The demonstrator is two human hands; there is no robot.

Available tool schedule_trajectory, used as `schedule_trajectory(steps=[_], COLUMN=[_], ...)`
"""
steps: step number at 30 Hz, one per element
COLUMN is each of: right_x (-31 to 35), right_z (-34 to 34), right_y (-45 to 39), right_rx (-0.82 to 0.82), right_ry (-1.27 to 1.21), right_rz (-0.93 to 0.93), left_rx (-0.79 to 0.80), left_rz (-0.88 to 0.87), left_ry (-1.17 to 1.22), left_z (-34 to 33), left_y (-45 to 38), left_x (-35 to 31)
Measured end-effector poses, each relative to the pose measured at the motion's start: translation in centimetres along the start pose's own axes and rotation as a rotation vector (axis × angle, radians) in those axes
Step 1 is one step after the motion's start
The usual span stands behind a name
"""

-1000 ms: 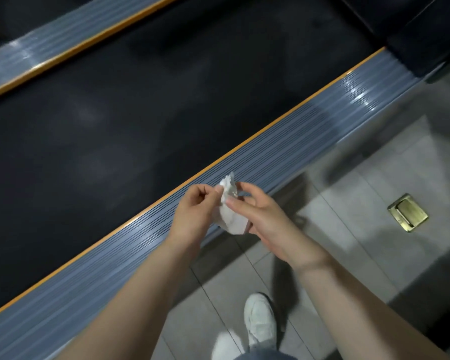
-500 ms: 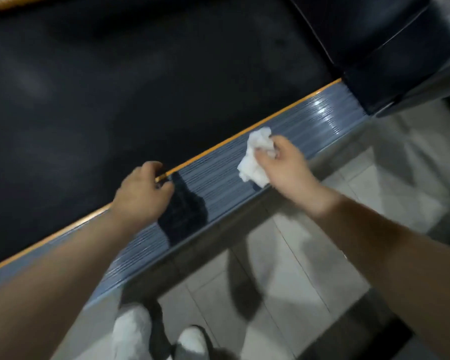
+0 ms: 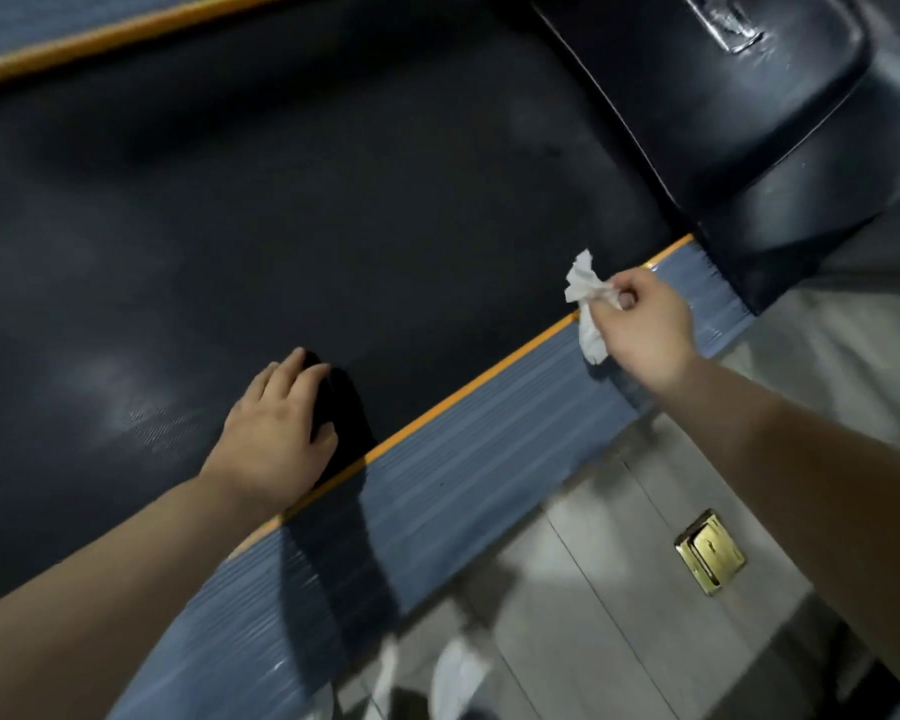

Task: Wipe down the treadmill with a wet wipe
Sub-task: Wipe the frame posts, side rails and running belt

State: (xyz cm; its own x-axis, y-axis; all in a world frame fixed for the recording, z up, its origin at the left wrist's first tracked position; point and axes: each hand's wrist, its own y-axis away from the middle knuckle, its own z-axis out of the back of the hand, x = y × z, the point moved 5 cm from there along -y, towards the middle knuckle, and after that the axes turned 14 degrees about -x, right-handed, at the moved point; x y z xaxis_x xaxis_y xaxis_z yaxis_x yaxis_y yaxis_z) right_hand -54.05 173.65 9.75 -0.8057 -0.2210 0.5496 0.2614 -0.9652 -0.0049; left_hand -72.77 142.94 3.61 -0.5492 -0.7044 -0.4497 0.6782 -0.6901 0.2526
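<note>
A person's right hand [image 3: 642, 317] pinches a crumpled wet wipe [image 3: 585, 304] over the treadmill's grey side rail [image 3: 468, 449] — apparently ready to wipe. The left hand [image 3: 276, 433], fingers relaxed, rests on the belt [image 3: 333, 226] — likely as a brace.

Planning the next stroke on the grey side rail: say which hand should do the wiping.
Right. The right hand already pinches the wet wipe over the rail's far end. The left hand holds nothing, resting flat on the black belt.
</note>
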Motion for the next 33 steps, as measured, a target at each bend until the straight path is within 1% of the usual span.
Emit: schedule_trajectory(steps=[4,6,9,11,14,17,19,21,24,25,27,29,31,32,33], right_x=[-1.3,-1.7,-2.5,-3.1,-3.1,-2.9,-2.9,-3.1,-3.1,-2.8,-1.9,0.0,1.9,2.9,4.3], right_z=[-0.6,-0.5,-0.9,-0.9,-1.7,-3.8,-5.5,-7.0,-8.9,-9.3,-10.0,-10.6,-11.8,-12.7,-13.6], right_y=[-5.7,-8.9,-13.5,-15.5,-17.0,-16.7,-15.5,-14.1,-13.1,-13.2,-13.7,-14.6,-16.6,-17.7,-18.8], right_rx=[-0.109,-0.189,-0.256,-0.289,-0.229,-0.121,-0.088,-0.068,0.011,0.001,-0.069,-0.131,-0.215,-0.225,-0.199], right_ry=[0.052,0.048,0.093,0.102,0.283,0.445,0.472,0.475,0.622,0.668,0.644,0.554,0.369,0.25,0.125], right_rz=[0.032,0.033,0.067,0.097,0.19,0.235,0.205,0.152,0.088,0.066,0.0,-0.046,-0.048,-0.033,0.016], left_rx=[-0.073,-0.12,-0.185,-0.225,-0.305,-0.321,-0.319,-0.299,-0.294,-0.284,-0.262,-0.269,-0.28,-0.279,-0.278], left_rz=[-0.075,-0.078,-0.07,-0.036,-0.094,-0.138,-0.157,-0.226,-0.331,-0.345,-0.357,-0.382,-0.389,-0.39,-0.397], left_ry=[-0.029,-0.035,-0.063,-0.076,-0.103,-0.132,-0.171,-0.2,-0.228,-0.242,-0.286,-0.334,-0.346,-0.341,-0.339], left_z=[-0.7,-1.4,-2.4,-2.8,-1.9,-0.1,0.9,1.2,1.2,1.1,0.8,0.4,0.3,0.3,0.4], left_y=[-6.0,-9.1,-13.2,-15.4,-18.2,-20.9,-22.8,-24.8,-27.9,-28.7,-30.0,-30.3,-30.4,-30.4,-30.5], left_x=[-2.4,-3.5,-5.1,-5.7,-6.0,-5.2,-4.7,-4.9,-5.5,-5.5,-5.2,-4.9,-4.6,-4.5,-4.6])
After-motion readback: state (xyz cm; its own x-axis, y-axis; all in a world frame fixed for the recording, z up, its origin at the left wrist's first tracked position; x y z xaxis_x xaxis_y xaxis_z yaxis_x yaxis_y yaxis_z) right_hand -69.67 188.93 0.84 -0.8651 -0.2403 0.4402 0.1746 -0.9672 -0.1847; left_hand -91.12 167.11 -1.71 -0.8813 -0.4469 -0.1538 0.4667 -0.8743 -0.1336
